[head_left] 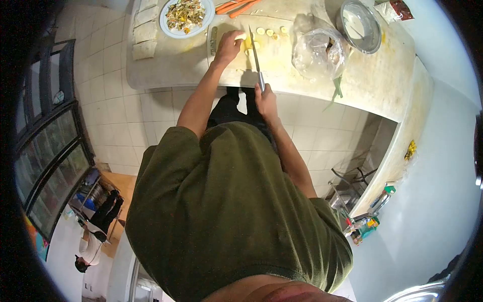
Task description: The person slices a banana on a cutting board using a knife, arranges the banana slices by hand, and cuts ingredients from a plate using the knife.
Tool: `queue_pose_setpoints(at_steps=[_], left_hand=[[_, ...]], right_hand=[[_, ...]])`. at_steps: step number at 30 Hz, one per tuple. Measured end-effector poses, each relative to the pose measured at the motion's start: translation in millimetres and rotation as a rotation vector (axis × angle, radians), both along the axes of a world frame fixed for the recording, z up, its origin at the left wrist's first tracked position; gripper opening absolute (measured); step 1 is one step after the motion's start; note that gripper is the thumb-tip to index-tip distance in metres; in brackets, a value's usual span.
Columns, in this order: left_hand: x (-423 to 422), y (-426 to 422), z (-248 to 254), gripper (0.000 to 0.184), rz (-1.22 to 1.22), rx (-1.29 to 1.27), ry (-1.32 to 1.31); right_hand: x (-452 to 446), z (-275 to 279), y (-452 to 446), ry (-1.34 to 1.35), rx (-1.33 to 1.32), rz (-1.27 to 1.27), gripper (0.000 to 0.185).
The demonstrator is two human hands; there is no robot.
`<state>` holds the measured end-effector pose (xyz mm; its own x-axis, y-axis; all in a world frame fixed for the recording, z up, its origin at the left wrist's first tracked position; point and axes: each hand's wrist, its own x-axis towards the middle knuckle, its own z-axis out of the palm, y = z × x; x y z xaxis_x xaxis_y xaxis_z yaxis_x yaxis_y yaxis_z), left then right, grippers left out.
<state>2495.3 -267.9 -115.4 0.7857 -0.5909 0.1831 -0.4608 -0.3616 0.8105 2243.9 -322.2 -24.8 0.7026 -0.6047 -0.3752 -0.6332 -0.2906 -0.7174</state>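
My left hand is closed on a pale, rounded piece that looks like boiled egg, held just left of the blade. My right hand grips the handle of a knife; its blade points away from me across the worktop. A pale piece lies beside the blade, partly hidden by it. To the right sit several round slices with yellow centres, among them an egg slice. Left of my left hand is a narrow greenish-grey strip that I cannot identify.
A plate of chopped food and several carrots lie at the back. Flat white pieces line the left end. Rightward are a clear plastic bag, a metal bowl and a green leaf over the edge. Another person stands far left.
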Motion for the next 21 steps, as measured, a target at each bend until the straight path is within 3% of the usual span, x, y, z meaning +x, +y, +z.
queue_pose_setpoints(at_steps=[5, 11, 21], left_hand=[[2, 14, 3, 0.026, 0.042, 0.023, 0.172], [1, 15, 4, 0.022, 0.055, 0.066, 0.016], [3, 17, -8, 0.025, 0.075, 0.022, 0.116]], right_hand=[[16, -7, 7, -0.017, 0.001, 0.051, 0.04], [24, -10, 11, 0.014, 0.015, 0.056, 0.04], [26, -46, 14, 0.123, -0.061, 0.088, 0.04]])
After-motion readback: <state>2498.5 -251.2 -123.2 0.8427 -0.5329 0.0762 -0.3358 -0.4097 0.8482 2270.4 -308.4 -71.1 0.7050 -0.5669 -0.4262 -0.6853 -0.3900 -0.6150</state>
